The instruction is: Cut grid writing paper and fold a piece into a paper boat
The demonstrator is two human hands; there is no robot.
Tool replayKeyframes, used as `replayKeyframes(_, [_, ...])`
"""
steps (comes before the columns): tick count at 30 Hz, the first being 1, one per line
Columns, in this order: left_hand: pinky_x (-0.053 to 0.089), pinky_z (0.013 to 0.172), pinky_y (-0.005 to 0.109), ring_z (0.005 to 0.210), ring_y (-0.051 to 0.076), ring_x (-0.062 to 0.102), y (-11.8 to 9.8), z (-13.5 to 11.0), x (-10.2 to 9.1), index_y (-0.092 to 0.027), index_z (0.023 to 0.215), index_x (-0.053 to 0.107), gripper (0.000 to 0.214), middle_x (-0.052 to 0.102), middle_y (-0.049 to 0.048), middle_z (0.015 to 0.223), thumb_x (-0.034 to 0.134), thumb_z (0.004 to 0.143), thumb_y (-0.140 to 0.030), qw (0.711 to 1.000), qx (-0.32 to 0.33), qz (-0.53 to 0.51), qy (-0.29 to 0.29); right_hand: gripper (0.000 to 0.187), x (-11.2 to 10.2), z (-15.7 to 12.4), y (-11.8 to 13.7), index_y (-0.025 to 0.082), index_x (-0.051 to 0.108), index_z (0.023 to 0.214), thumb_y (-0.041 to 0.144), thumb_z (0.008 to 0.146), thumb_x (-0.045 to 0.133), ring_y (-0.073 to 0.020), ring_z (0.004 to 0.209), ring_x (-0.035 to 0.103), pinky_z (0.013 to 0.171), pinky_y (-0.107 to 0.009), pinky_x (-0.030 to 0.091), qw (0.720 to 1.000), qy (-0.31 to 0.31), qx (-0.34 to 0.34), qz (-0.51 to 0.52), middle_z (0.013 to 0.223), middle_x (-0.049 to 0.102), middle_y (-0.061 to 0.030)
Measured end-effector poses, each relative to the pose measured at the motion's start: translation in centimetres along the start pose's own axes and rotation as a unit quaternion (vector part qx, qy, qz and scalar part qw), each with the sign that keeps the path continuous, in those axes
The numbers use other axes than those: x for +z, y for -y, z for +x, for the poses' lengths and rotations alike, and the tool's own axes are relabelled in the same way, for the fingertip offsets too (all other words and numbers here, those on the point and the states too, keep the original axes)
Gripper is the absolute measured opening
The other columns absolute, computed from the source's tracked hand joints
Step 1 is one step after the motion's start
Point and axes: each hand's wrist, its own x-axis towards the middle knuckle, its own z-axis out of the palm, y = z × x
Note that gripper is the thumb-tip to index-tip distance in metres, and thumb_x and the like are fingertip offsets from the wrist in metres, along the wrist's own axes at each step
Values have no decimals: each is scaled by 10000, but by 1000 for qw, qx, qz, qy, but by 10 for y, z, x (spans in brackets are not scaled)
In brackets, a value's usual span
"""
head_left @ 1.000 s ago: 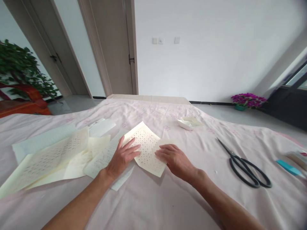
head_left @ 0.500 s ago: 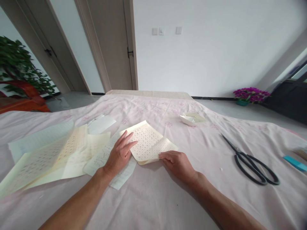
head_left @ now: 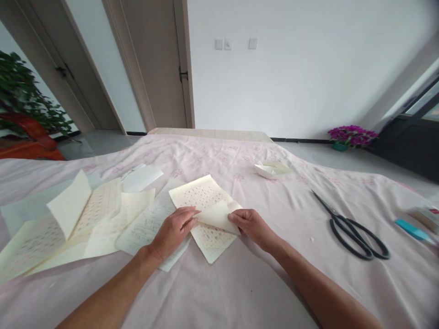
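Observation:
A cream sheet of paper (head_left: 197, 191) covered in small printed or written marks lies in front of me, with a flap folded over its middle. My left hand (head_left: 176, 227) pinches the flap's left end between thumb and fingers. At the flap's right end, my right hand (head_left: 252, 225) grips the paper with thumb and bent fingers. Part of the sheet's lower corner shows below the flap. Under my left hand and the cream sheet lies a paler written sheet (head_left: 146, 230), partly covered.
To the left, several papers spread out, one page (head_left: 70, 203) standing up. A folded paper boat (head_left: 270, 170) sits farther back. Black-handled scissors (head_left: 356, 233) lie at right, near a turquoise object (head_left: 411, 229). A wrinkled pink-white cloth (head_left: 274, 274) covers the table.
Both hands have drawn closer to the sheet's middle, and a flap now lies folded across it. My left fingers went from spread to pinching. A page at left has lifted upright.

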Motion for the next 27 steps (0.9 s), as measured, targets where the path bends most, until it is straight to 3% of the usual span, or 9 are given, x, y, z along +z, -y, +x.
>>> replayKeyframes(4, [404, 1118, 433, 1318, 223, 478, 0, 3, 1, -252, 1322, 518, 443, 538, 78, 1381, 544, 890, -155, 997, -49, 15, -53, 452, 2, -1, 1, 179, 486, 649, 589, 825, 558, -83, 523, 310, 472, -222, 217, 996, -85, -25, -2, 568, 393, 44])
replayKeyframes(9, [263, 1171, 529, 1453, 306, 232, 7, 11, 3, -198, 1506, 215, 822, 281, 181, 1533, 661, 816, -229, 966, -187, 19, -177, 402, 3, -7, 6, 199, 453, 744, 553, 933, 430, -118, 617, 397, 530, -226, 315, 971, -212, -100, -53, 667, 421, 23])
replayKeyframes(12, [298, 1144, 542, 1413, 329, 308, 15, 15, 3, -196, 1498, 228, 899, 335, 189, 1499, 727, 755, -277, 940, -253, -37, -228, 394, 4, -10, 13, 207, 441, 745, 547, 943, 415, -120, 607, 403, 527, -228, 328, 962, -241, -112, -68, 662, 421, 27])
replayKeyframes(15, [483, 986, 488, 1196, 307, 565, 17, 17, 2, -191, 1421, 368, 743, 547, 159, 1326, 706, 774, -335, 898, -313, -191, -242, 387, 0, -8, 19, 208, 454, 745, 547, 931, 435, -119, 586, 409, 510, -225, 332, 953, -275, -106, -62, 642, 445, 30])
replayKeyframes(18, [557, 797, 412, 918, 275, 684, 11, 17, -4, -130, 1183, 580, 505, 700, 111, 1021, 683, 791, -431, 867, -337, -320, -180, 382, -15, -5, 26, 203, 503, 777, 565, 897, 479, -121, 561, 431, 484, -223, 338, 952, -294, -79, -11, 628, 490, 27])
replayKeyframes(20, [558, 733, 382, 814, 263, 697, 5, 19, -15, -112, 1074, 630, 478, 725, 93, 899, 702, 766, -470, 854, -348, -366, -121, 369, -31, -4, 32, 201, 541, 826, 568, 863, 527, -127, 550, 464, 478, -227, 363, 950, -300, -61, 56, 633, 537, 22])
replayKeyframes(23, [552, 689, 362, 743, 251, 702, -2, 29, -46, -118, 1072, 651, 514, 742, 83, 859, 725, 735, -499, 841, -357, -407, -13, 329, -55, -5, 41, 208, 561, 870, 522, 795, 626, -145, 542, 525, 503, -253, 424, 945, -279, -38, 167, 653, 604, 15])
replayKeyframes(25, [546, 685, 345, 758, 254, 706, -3, 43, -76, -135, 1028, 684, 494, 750, 78, 871, 751, 702, -499, 847, -352, -389, 90, 305, -66, -5, 43, 212, 567, 876, 475, 759, 668, -162, 549, 563, 530, -277, 457, 945, -250, -20, 212, 671, 636, 8])
replayKeyframes(27, [535, 745, 321, 834, 251, 707, 0, 59, -106, -154, 986, 719, 412, 754, 74, 957, 746, 716, -464, 853, -314, -330, 253, 286, -72, -4, 40, 209, 576, 872, 445, 746, 678, -177, 564, 590, 549, -293, 475, 948, -236, -4, 216, 680, 654, 0])
